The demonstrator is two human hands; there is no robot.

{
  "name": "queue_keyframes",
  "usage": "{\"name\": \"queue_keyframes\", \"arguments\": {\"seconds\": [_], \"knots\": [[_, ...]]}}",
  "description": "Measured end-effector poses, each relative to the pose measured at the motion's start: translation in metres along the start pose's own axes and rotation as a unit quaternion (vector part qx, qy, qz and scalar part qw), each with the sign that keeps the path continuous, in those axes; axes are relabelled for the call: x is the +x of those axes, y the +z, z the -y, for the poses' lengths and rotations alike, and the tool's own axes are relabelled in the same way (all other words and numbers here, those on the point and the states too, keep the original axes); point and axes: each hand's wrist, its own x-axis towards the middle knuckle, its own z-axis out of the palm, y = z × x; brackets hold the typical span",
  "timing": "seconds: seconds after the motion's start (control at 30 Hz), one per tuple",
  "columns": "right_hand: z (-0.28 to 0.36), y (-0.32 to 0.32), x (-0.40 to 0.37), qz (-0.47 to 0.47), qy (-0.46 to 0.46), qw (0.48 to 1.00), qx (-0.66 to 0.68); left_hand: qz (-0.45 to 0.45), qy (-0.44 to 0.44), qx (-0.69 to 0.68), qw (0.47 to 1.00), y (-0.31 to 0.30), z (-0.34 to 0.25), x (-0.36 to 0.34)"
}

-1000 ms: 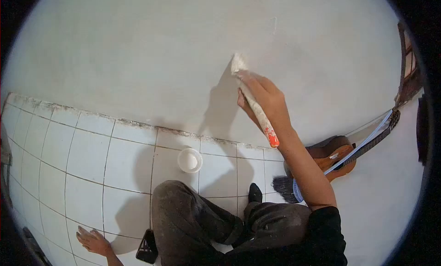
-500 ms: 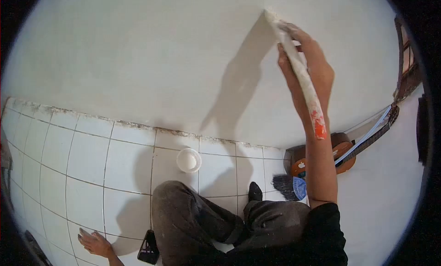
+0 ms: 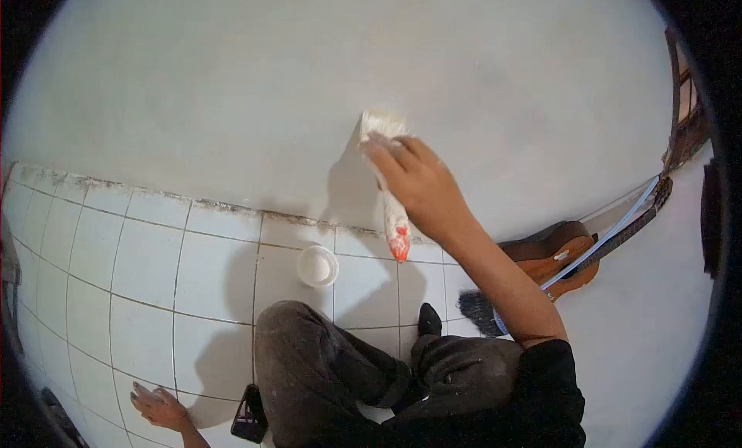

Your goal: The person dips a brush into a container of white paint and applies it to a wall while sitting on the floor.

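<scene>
My right hand (image 3: pixel 417 181) is closed around a paintbrush (image 3: pixel 396 216) with a whitish, paint-smeared handle that ends in red. Its pale bristles touch, or almost touch, the off-white wall (image 3: pixel 232 92); exact contact I cannot make out. Below the brush, a small white tub (image 3: pixel 318 266) with white stuff inside stands on the floor near the wall's foot. Far to the lower left, my left hand (image 3: pixel 158 408) rests on the tiles with its fingers spread, holding nothing.
White floor tiles (image 3: pixel 143 255) meet the wall along a stained edge. A phone (image 3: pixel 250 415) lies beside my bent knee (image 3: pixel 297 340). To the right, a guitar (image 3: pixel 576 251) leans in the corner near a dark-bristled broom (image 3: pixel 479 313). A window frame (image 3: pixel 684 100) is at far right.
My right hand has brought the paintbrush down and to the left across the wall, and its wide face now shows. My left hand stays in place on the floor.
</scene>
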Motion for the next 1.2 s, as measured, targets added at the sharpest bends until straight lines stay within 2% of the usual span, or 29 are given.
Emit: {"name": "queue_keyframes", "arguments": {"seconds": [0.07,0.17,0.23,0.37,0.43,0.5,0.63,0.7,0.77,0.83,0.97,1.03,1.07,1.2], "knots": [[0.011,0.005,-0.008,0.053,0.010,0.998,0.037,-0.014,0.000,0.005,1.000,0.013,0.006,-0.002],[0.008,0.009,-0.011,0.047,-0.008,0.999,0.008,-0.029,-0.021,-0.050,0.998,0.007,0.003,-0.004],[-0.003,0.003,-0.006,0.032,-0.005,0.999,0.004,-0.019,0.022,-0.038,0.999,-0.004,0.000,-0.001],[-0.023,-0.036,0.021,-0.080,0.052,0.995,0.039,-0.021,0.010,0.021,1.000,-0.006,-0.007,-0.002],[-0.039,-0.039,0.027,-0.103,0.039,0.993,0.042,-0.045,0.031,-0.030,0.998,-0.007,-0.003,-0.002],[-0.048,-0.050,0.037,-0.172,0.007,0.985,-0.004,-0.030,0.015,-0.019,0.999,-0.009,-0.005,-0.001],[-0.037,-0.081,0.049,-0.224,0.045,0.973,0.025,-0.010,-0.005,-0.010,1.000,-0.004,-0.005,0.001],[-0.032,-0.085,0.053,-0.288,0.016,0.957,-0.036,-0.017,0.001,-0.027,0.999,-0.008,-0.005,0.001],[-0.029,-0.075,0.046,-0.273,0.033,0.961,-0.015,-0.023,0.007,-0.047,0.999,-0.003,-0.003,-0.001],[-0.030,-0.048,0.034,-0.190,0.017,0.981,-0.044,-0.069,0.027,-0.050,0.996,0.009,0.004,0.000],[-0.015,-0.004,0.022,-0.110,0.035,0.993,0.003,-0.029,0.023,-0.027,0.999,-0.009,-0.005,0.001],[-0.014,0.010,0.015,-0.113,0.011,0.994,0.002,-0.039,0.016,-0.068,0.997,-0.010,-0.007,-0.001],[-0.010,0.015,0.012,-0.107,0.016,0.994,0.016,-0.057,0.041,-0.040,0.997,0.000,0.000,0.000],[-0.003,0.025,0.001,-0.068,0.021,0.997,0.039,-0.041,0.030,-0.038,0.998,0.002,0.002,0.000]]}}
